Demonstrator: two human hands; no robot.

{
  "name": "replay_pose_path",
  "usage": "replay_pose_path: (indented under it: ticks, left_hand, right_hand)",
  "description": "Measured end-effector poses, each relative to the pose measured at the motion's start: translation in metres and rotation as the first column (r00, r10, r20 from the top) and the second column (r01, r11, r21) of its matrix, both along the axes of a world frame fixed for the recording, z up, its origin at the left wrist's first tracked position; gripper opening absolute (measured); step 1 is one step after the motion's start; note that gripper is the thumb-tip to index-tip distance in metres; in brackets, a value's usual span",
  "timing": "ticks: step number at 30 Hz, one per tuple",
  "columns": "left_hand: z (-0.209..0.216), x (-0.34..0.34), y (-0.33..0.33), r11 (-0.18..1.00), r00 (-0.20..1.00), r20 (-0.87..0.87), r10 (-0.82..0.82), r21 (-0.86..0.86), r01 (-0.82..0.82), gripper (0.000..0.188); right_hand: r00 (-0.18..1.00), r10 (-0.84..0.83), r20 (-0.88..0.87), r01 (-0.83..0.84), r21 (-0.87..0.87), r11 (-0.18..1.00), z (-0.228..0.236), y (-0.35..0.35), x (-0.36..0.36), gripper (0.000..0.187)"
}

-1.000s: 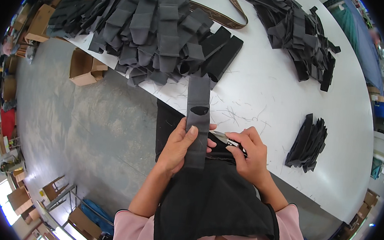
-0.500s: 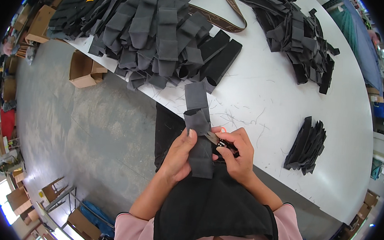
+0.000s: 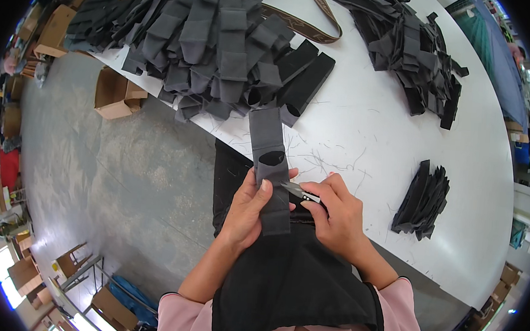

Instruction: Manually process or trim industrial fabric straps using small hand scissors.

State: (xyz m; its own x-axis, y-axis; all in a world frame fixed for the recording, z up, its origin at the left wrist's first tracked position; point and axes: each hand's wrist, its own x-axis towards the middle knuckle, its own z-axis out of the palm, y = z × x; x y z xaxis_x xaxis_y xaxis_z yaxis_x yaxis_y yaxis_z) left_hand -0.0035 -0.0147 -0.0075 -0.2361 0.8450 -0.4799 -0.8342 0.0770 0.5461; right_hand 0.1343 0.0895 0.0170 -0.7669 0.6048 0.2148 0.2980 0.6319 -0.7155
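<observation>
My left hand [image 3: 247, 212] is closed on a dark grey fabric strip [image 3: 267, 129], its thumb pressed on the front and its fingertips showing past the right edge. A loop in the strip stands open just above the thumb. In my right hand [image 3: 341, 215] is a small pair of thread snips [image 3: 303, 193], gripped between thumb and fingers. The metal blades point left and their tips touch or lie very close to the strip's right side, by the loop. The strip's upper end reaches over the table edge.
Across the white table [image 3: 364, 135] lie cut thread ends. A big heap of grey strips [image 3: 217, 47] is at the far left, a black pile [image 3: 411, 59] at the far right, and a smaller bundle [image 3: 422, 201] nearer. A brown patterned strap [image 3: 304, 28] lies between. On the floor stands a cardboard box [image 3: 114, 95].
The strip has shifted a little up and left, and its loop gapes wider. My right hand has turned and moved slightly right, so more of the snips shows.
</observation>
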Motion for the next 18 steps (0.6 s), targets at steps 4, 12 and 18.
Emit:
replay_pose_path:
  ticks: [4, 12, 18]
  left_hand:
    - [0.001, 0.002, 0.0, 1.0, 1.0, -0.023, -0.003, -0.018, 0.003, 0.046]
    - [-0.002, 0.002, -0.004, 0.997, 0.997, -0.055, -0.047, -0.059, 0.044, 0.049]
    - [-0.004, 0.0, -0.004, 0.995, 0.996, -0.053, -0.071, -0.076, 0.067, 0.05]
  right_hand:
    - [0.99, 0.031, 0.138, -0.04, 0.061, 0.997, 0.017, 0.003, -0.004, 0.023]
    - [0.955, 0.127, 0.268, -0.139, 0.028, 0.99, 0.024, 0.01, -0.008, 0.019]
    - [0.986, 0.038, 0.162, -0.005, -0.2, 0.98, 0.011, 0.006, -0.001, 0.019]
